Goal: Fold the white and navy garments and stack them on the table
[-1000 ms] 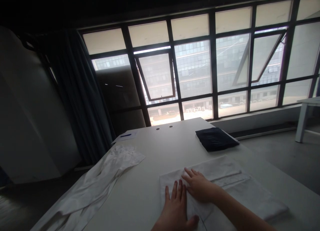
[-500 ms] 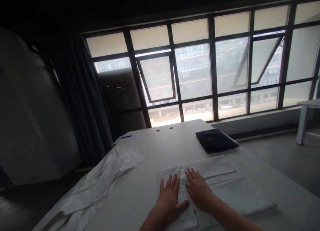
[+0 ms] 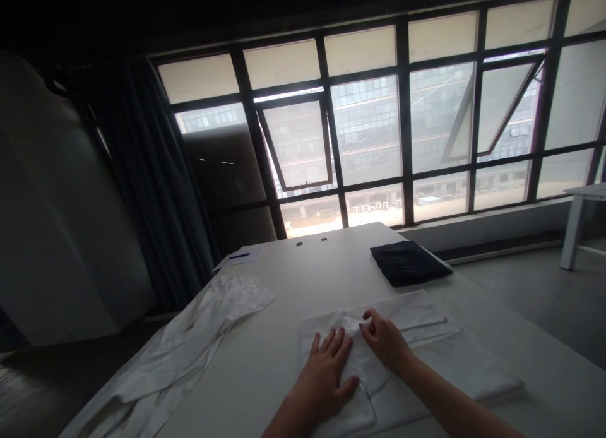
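A folded white garment [image 3: 421, 368] lies flat on the white table, with long seams or folds across its middle. My left hand [image 3: 326, 375] rests palm down on its near left part, the fingers spread and the thumb out to the side. Just to the right, my right hand [image 3: 386, 340] is closed, its fingers curled in a pinch at a raised fold of the cloth. The fingertips of that hand are partly hidden by the hand itself.
A folded dark garment [image 3: 409, 263] lies beyond the white one. Along the table's left edge sprawls a crumpled white garment [image 3: 189, 343]. A pen [image 3: 239, 255] rests on paper at the far left corner. The table [image 3: 312, 274] ends before windows.
My right hand has gone from lying flat with fingers stretched to curled in a pinch on the cloth. My left hand has shifted slightly right and stays flat.
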A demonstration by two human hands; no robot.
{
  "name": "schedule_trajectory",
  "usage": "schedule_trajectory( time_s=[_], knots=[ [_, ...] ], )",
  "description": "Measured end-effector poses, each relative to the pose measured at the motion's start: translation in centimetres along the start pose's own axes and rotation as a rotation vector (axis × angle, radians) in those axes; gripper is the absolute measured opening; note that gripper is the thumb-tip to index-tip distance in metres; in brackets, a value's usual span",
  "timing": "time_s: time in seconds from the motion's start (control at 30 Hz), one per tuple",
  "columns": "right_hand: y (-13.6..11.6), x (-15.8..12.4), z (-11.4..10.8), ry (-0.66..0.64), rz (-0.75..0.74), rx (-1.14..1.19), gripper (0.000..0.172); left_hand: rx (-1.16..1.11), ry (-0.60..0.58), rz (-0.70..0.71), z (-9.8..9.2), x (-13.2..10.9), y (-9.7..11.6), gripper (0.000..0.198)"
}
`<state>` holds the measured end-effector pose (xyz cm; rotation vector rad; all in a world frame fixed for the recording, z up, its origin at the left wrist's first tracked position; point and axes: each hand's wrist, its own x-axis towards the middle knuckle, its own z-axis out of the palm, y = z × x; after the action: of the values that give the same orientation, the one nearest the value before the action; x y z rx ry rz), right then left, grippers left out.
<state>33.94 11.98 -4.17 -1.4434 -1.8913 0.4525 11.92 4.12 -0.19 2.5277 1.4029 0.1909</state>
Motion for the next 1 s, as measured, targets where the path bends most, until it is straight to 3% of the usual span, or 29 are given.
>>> schedule_trajectory(
  time_s=[0.47,0.77,1.0],
  knots=[
    [-0.2,-0.3,0.8,0.083,-0.098,0.187,0.023,-0.019,0.011,-0.002,0.2,0.2,-0.3,0.085],
    [-1.3,-0.2,-0.6,-0.168,0.039,-0.105,0.030,0.008,-0.004,-0.009,0.1,0.2,-0.2,0.086],
    [-0.9,-0.2,-3.4,-0.285,-0.004,-0.226,0.028,-0.003,-0.027,-0.004,-0.4,0.2,0.2,0.078]
  ],
)
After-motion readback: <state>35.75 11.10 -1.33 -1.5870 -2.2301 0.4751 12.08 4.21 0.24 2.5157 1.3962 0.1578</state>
